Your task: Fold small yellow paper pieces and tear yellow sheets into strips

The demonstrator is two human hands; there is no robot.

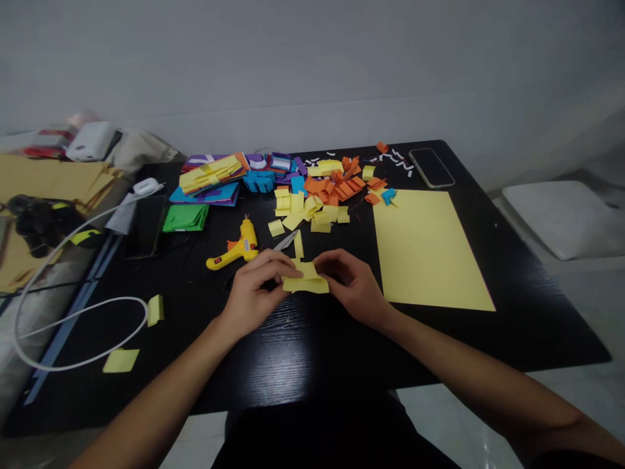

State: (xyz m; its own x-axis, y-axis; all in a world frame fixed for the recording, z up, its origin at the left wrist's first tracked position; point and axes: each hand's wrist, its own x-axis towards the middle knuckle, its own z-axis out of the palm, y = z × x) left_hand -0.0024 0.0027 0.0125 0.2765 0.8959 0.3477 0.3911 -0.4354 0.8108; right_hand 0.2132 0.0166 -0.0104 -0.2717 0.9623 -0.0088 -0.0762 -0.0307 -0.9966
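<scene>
Between my two hands is a folded piece of yellow paper (307, 283), creased across its width, held just above the black table (336, 352). My left hand (258, 283) pinches its left end, and my right hand (354, 283) grips its right end with thumb and fingers. Directly beyond them lie the blades of a pair of scissors (286, 241); their handles are hidden by my left hand. A yellow glue gun (237, 249) rests to the left of the scissors. Past it, several small folded yellow paper pieces (312, 210) lie in a loose heap.
Orange folded pieces (336, 187) and stacks of coloured paper (212, 176) line the back. A yellow sheet (432, 251) and a phone (431, 167) lie on the right. At left are a looping white cable (83, 311), a dark phone (145, 227) and a green paper stack (185, 217).
</scene>
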